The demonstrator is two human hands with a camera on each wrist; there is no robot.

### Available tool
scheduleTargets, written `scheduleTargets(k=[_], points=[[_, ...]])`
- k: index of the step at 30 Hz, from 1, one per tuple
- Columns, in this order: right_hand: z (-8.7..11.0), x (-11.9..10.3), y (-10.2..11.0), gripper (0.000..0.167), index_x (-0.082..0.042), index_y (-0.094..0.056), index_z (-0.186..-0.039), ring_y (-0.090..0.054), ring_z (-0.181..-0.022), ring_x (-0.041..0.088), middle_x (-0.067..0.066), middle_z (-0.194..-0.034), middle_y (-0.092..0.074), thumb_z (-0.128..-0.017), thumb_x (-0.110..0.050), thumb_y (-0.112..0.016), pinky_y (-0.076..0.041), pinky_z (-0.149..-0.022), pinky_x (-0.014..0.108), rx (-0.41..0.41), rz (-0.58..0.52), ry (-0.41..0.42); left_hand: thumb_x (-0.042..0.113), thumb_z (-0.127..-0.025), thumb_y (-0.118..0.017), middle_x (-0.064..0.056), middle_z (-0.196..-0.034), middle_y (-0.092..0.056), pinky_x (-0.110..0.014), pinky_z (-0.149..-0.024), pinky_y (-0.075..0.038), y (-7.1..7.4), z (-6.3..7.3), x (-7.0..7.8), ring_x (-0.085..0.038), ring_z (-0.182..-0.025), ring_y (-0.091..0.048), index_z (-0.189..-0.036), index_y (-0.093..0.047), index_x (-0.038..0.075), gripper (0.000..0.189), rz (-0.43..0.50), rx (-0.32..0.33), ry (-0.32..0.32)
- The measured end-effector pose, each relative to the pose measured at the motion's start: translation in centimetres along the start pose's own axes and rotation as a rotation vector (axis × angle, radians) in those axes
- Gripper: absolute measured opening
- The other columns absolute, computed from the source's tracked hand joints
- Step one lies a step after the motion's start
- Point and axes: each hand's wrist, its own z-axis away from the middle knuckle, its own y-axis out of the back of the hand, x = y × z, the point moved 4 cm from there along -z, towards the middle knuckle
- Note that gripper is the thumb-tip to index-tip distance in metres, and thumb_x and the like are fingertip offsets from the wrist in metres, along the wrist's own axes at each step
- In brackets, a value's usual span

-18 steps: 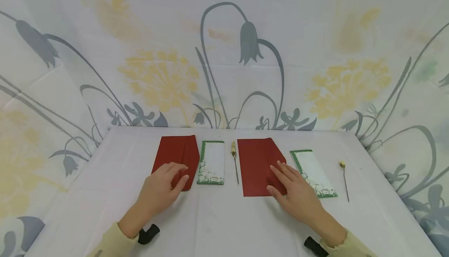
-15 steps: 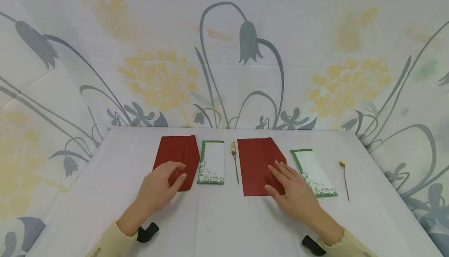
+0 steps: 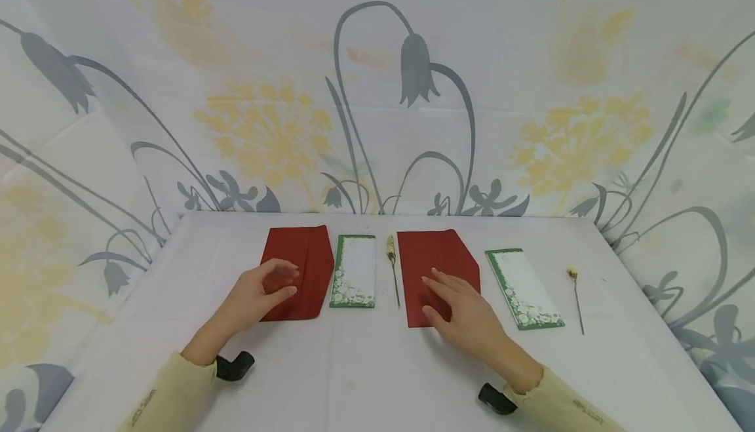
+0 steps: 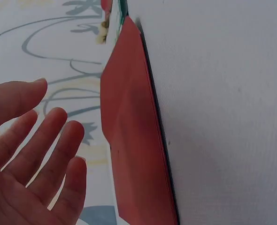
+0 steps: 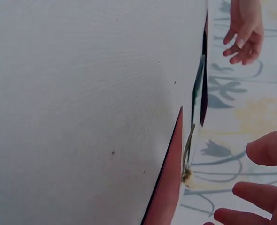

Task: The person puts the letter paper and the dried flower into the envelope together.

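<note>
My left hand [image 3: 250,301] is over the near left part of a red envelope [image 3: 303,268], its fingers loosely bent and holding nothing. In the left wrist view, a gap separates the fingertips [image 4: 75,129] from that envelope [image 4: 138,131], which lies flat. My right hand [image 3: 468,320] reaches over the lower right of a second red envelope [image 3: 433,252], fingers spread and relaxed. Nothing is between the right fingers [image 5: 258,194] in the right wrist view, where the second envelope [image 5: 169,187] lies apart from them.
A green-bordered floral card [image 3: 356,271] and a small dried yellow flower [image 3: 392,255] lie between the envelopes. Another such card [image 3: 522,284] and flower [image 3: 575,284] lie farther right on the white table [image 3: 354,379]. A flower-patterned cloth [image 3: 377,111] hangs behind.
Both hands have shifted left over the envelopes, the left also lifting slightly away from its envelope. The right hand no longer overlaps the right card. The items on the table keep their arrangement.
</note>
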Motion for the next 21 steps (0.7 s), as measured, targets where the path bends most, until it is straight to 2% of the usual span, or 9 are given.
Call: scheduleTargets(k=[7, 11, 21], points=[[-1.2, -1.4, -0.8, 0.051, -0.010, -0.060, -0.138, -0.048, -0.132, 0.032, 0.008, -0.147, -0.051, -0.090, -0.024, -0.072, -0.044, -0.101, 0.053, -0.051, -0.097, -0.021, 0.009, -0.089, -0.075, -0.005, -0.117, -0.067, -0.050, -0.093, -0.050, 0.1, -0.8, -1.4, -0.028, -0.112, -0.062, -0.121, -0.063, 0.010, 0.034, -0.004, -0.081, 0.018], [-2.2, -2.3, -1.5, 0.051, -0.009, -0.060, -0.138, -0.048, -0.133, 0.030, 0.007, -0.147, -0.051, -0.091, -0.023, -0.072, -0.044, -0.102, 0.050, -0.074, -0.119, -0.004, 0.009, -0.087, -0.077, -0.004, -0.118, -0.066, -0.053, -0.096, -0.047, -0.1, -1.1, -1.9, -0.030, -0.115, -0.059, -0.121, -0.065, 0.010, 0.035, -0.025, -0.121, 0.028], [-4.8, -5.0, -3.5, 0.049, -0.011, -0.058, -0.139, -0.050, -0.131, 0.029, 0.008, -0.146, -0.052, -0.094, -0.024, -0.068, -0.042, -0.104, 0.049, -0.144, -0.232, 0.056, 0.009, -0.086, -0.077, -0.007, -0.125, -0.063, -0.054, -0.099, -0.044, -0.5, -1.3, -2.0, -0.033, -0.121, -0.054, -0.124, -0.065, 0.010, 0.040, -0.050, -0.175, 0.043]])
